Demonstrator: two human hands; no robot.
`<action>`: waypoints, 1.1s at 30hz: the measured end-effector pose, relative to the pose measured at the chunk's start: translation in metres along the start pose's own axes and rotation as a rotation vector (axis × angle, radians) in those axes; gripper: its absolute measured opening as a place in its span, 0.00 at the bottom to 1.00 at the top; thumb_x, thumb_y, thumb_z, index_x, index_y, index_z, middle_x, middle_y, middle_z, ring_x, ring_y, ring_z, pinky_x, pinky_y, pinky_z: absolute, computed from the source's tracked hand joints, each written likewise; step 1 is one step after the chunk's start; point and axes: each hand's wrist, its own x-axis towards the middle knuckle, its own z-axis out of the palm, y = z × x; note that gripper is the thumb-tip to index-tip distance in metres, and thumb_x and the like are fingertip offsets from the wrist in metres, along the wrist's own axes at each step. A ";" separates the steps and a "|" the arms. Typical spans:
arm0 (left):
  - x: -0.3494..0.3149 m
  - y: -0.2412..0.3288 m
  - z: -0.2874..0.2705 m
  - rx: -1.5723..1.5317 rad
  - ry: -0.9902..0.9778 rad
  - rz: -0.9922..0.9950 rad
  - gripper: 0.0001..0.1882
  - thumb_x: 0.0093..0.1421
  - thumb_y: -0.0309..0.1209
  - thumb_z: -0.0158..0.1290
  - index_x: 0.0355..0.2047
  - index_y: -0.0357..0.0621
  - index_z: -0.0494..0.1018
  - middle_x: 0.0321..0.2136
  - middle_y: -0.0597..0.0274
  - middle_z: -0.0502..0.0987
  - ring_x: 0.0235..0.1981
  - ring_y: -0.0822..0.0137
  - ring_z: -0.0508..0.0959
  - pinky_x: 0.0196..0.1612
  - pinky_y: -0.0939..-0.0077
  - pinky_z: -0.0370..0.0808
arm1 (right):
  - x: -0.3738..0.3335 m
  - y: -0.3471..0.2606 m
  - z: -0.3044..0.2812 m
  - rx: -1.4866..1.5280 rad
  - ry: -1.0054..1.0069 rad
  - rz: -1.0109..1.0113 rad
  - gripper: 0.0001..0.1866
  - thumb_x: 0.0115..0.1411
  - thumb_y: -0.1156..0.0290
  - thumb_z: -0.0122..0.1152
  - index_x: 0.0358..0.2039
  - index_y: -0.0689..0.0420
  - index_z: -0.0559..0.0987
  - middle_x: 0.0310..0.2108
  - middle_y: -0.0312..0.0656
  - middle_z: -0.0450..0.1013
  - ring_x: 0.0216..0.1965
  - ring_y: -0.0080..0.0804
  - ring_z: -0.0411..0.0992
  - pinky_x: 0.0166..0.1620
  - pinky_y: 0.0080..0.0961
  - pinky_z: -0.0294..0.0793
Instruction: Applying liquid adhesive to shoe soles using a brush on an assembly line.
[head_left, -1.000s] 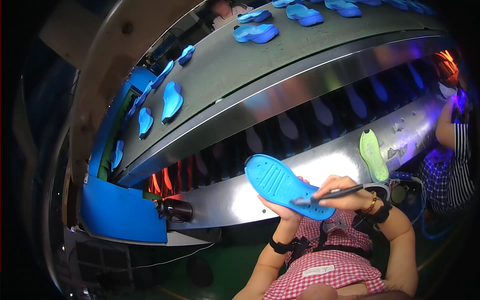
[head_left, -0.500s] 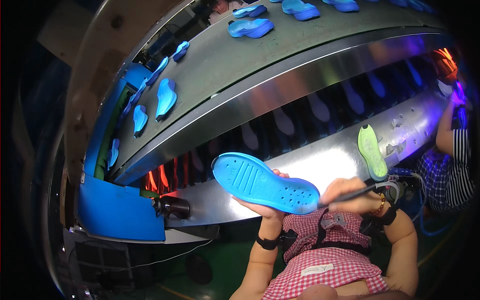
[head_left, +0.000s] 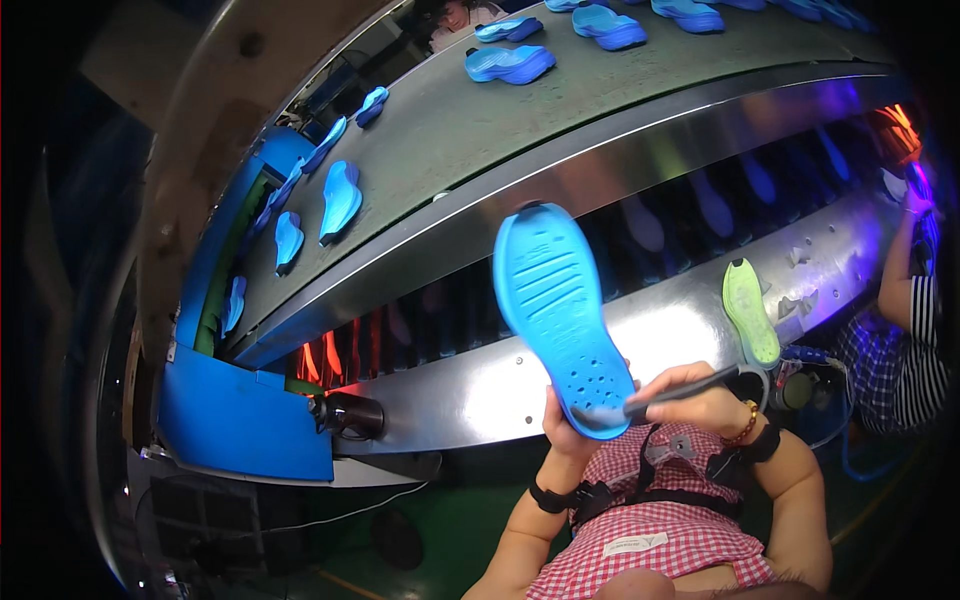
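Observation:
My left hand (head_left: 566, 428) grips a blue shoe sole (head_left: 555, 300) by its lower end, thumb at the edge. The sole stands tilted up with its underside showing, marked by ridges and small holes; a dark patch tops its far end. In my right hand (head_left: 695, 400) is a brush with a dark handle (head_left: 690, 390), fingers closed round it. Its pale, blurred tip (head_left: 598, 414) touches the holed end of the sole. A yellow-green sole (head_left: 748, 312) lies on the metal ledge to the right of the blue one.
Several blue soles (head_left: 341, 200) lie on the dark conveyor belt (head_left: 430, 150) beyond a metal rail (head_left: 480, 200). Red-glowing slots (head_left: 330, 355) and a dark cylinder (head_left: 352, 415) are at left. A co-worker's arm (head_left: 897, 265) is at far right.
The blue sole has swung from lying sideways to pointing away from me. My left hand has shifted to its near end, and the brush tip now lies further onto its underside.

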 end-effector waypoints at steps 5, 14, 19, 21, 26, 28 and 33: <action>0.010 0.014 -0.047 0.138 -0.262 -0.418 0.38 0.58 0.57 0.36 0.58 0.39 0.54 0.51 0.46 0.66 0.49 0.51 0.70 0.53 0.56 0.65 | -0.003 -0.020 -0.012 -0.341 -0.345 -0.118 0.13 0.50 0.76 0.63 0.39 0.60 0.78 0.34 0.40 0.76 0.33 0.19 0.72 0.38 0.16 0.72; 0.017 0.029 -0.033 0.203 -0.295 -0.889 0.33 0.58 0.44 0.45 0.56 0.33 0.55 0.49 0.46 0.67 0.48 0.58 0.71 0.51 0.67 0.69 | -0.002 -0.036 -0.029 -0.570 -0.597 -0.266 0.13 0.50 0.77 0.61 0.39 0.60 0.77 0.39 0.46 0.75 0.42 0.35 0.74 0.44 0.26 0.72; 0.015 0.031 -0.036 0.372 -0.284 -0.986 0.33 0.56 0.42 0.45 0.57 0.33 0.54 0.51 0.45 0.66 0.48 0.57 0.71 0.52 0.65 0.68 | -0.002 -0.045 -0.042 -0.675 -0.648 -0.185 0.12 0.51 0.77 0.60 0.39 0.59 0.77 0.40 0.45 0.75 0.43 0.37 0.73 0.44 0.26 0.72; 0.013 0.033 -0.038 0.480 -0.260 -0.990 0.33 0.55 0.40 0.44 0.57 0.32 0.54 0.52 0.45 0.65 0.49 0.56 0.71 0.53 0.63 0.66 | -0.002 -0.046 -0.045 -0.729 -0.713 -0.166 0.13 0.51 0.77 0.60 0.39 0.59 0.76 0.40 0.45 0.74 0.43 0.37 0.73 0.45 0.27 0.72; 0.012 0.046 -0.037 0.350 -0.261 -0.901 0.36 0.55 0.44 0.46 0.58 0.34 0.53 0.53 0.47 0.64 0.50 0.58 0.69 0.53 0.67 0.66 | -0.007 -0.045 -0.048 -0.648 -0.545 -0.256 0.14 0.52 0.76 0.58 0.41 0.57 0.76 0.42 0.43 0.74 0.45 0.36 0.72 0.47 0.28 0.71; 0.013 0.051 -0.035 0.397 -0.318 -0.857 0.36 0.55 0.44 0.47 0.58 0.34 0.53 0.53 0.47 0.64 0.50 0.59 0.69 0.53 0.68 0.66 | -0.011 -0.046 -0.051 -0.748 -0.552 -0.255 0.14 0.51 0.77 0.59 0.41 0.57 0.76 0.42 0.44 0.74 0.45 0.36 0.72 0.47 0.26 0.71; -0.004 0.058 -0.025 0.521 -0.021 -0.723 0.37 0.52 0.44 0.47 0.57 0.31 0.56 0.49 0.48 0.68 0.48 0.61 0.70 0.52 0.71 0.66 | -0.011 -0.040 -0.060 -0.669 -0.317 -0.370 0.15 0.49 0.80 0.60 0.40 0.59 0.77 0.42 0.47 0.73 0.45 0.37 0.72 0.48 0.27 0.71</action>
